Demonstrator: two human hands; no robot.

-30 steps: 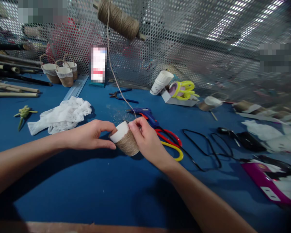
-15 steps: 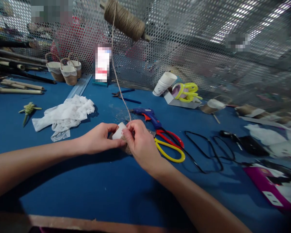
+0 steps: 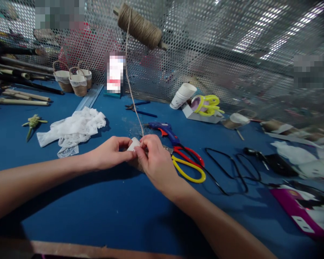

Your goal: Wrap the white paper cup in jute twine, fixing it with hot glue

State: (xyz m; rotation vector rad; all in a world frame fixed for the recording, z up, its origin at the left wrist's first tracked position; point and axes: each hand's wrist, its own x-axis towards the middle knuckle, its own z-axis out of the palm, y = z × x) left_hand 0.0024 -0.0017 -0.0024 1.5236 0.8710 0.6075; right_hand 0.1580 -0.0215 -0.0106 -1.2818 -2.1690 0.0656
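A small white paper cup (image 3: 133, 145) partly wound with brown twine lies on its side at the middle of the blue table (image 3: 97, 208). My left hand (image 3: 110, 153) grips its white end with closed fingers. My right hand (image 3: 153, 162) covers the wound part and pinches the twine strand (image 3: 131, 93) against the cup. That strand runs up to a twine spool (image 3: 140, 27) hanging on the perforated metal screen. Most of the cup is hidden under my right hand.
A blue glue gun (image 3: 162, 128) and red and yellow scissors (image 3: 189, 163) lie just right of my hands, with a black cord (image 3: 229, 169) beyond. White lace (image 3: 72, 127) sits to the left, small twine baskets (image 3: 72, 81) and sticks at back left, stacked paper cups (image 3: 182, 95) and pliers (image 3: 139, 108) behind.
My right hand has slid over the cup and now hides most of the wound part. The cup sits a little farther back, and the view has shifted slightly.
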